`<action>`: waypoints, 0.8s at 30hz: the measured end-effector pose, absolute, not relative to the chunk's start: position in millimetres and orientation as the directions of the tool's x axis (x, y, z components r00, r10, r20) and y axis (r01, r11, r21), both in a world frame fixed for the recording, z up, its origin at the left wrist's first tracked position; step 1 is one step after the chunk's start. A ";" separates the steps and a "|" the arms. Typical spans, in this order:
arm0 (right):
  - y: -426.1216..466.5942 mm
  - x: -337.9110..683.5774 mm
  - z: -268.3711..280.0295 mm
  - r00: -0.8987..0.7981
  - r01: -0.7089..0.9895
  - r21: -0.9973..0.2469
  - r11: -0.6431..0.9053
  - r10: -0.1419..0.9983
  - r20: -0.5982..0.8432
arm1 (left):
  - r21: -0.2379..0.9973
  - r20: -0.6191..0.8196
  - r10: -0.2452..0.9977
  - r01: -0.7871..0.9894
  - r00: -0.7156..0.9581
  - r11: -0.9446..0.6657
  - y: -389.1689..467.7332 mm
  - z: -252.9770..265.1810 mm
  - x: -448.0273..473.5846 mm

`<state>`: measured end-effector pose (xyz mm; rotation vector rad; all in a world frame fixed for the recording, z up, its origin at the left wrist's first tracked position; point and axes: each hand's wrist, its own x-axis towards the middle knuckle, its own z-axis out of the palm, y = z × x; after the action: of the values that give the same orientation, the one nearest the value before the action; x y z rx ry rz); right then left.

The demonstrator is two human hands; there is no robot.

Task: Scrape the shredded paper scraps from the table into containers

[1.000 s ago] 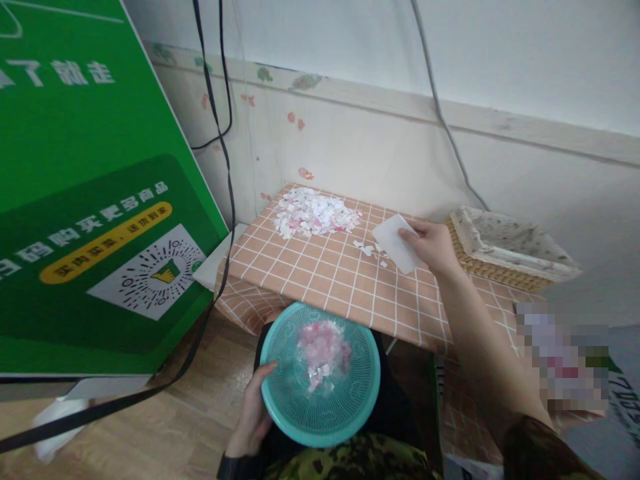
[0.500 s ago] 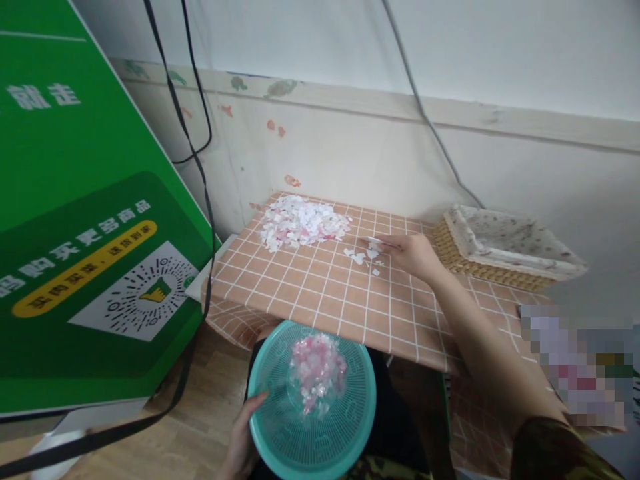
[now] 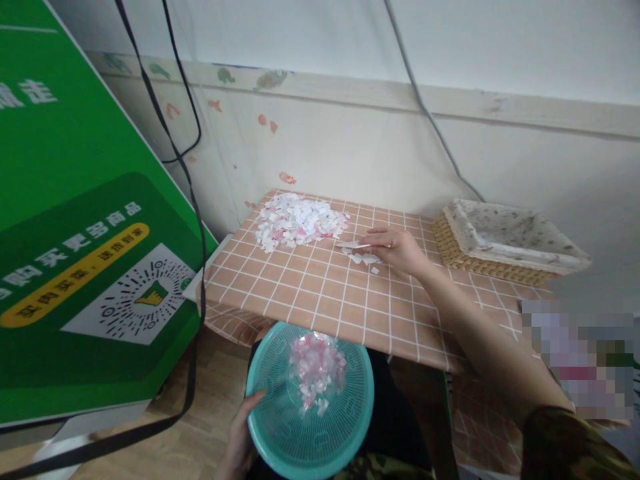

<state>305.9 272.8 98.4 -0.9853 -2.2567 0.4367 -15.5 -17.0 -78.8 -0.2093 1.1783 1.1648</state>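
Observation:
My left hand (image 3: 241,427) is closed on the left rim of a round teal plastic strainer basket (image 3: 345,433), thumb over the edge. Inside it lie pink and white scraps (image 3: 318,367), partly under shiny clear plastic. Over the table, my right hand (image 3: 400,250) pinches a thin white piece, like a card or folded paper (image 3: 353,245), held nearly flat. Just below that piece are a few white paper scraps (image 3: 367,259). Further left, a heap of white and pink paper scraps (image 3: 300,220) rests at the table's back corner.
The table (image 3: 300,287) has a brown checked cloth, and the strainer sits below its front edge. A lined wicker basket (image 3: 500,267) stands at the back right. On the left are a green sign board (image 3: 75,220) and a hanging black strap (image 3: 193,360).
My right hand has moved left with the white piece, nearer the heap, and the loose scraps lie closer together beneath it. My left hand keeps its hold on the strainer. The view has shifted slightly.

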 end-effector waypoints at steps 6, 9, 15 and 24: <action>269.3 324.2 95.8 -0.564 0.526 -0.538 0.659 0.744 0.359 | 0.417 -0.774 0.629 -0.805 -0.072 0.422 -20.0 -82.5 -16.3; 264.7 343.1 101.4 -0.572 0.533 -0.542 0.650 0.749 0.336 | 0.419 -0.770 0.634 -0.802 -0.065 0.426 -19.4 -83.7 -16.6; 244.2 369.2 125.1 -0.430 0.641 -0.522 0.562 0.827 0.362 | 0.438 -0.751 0.658 -0.791 -0.060 0.428 -16.9 -75.2 -13.7; 229.5 328.4 144.6 -0.316 0.672 -0.628 0.392 0.919 0.235 | 0.425 -0.752 0.658 -0.793 -0.041 0.436 -16.8 -75.0 -13.3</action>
<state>328.4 229.5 144.6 -1.3568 -2.0891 0.5710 -13.3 -16.8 -75.0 -0.1534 1.1029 1.1778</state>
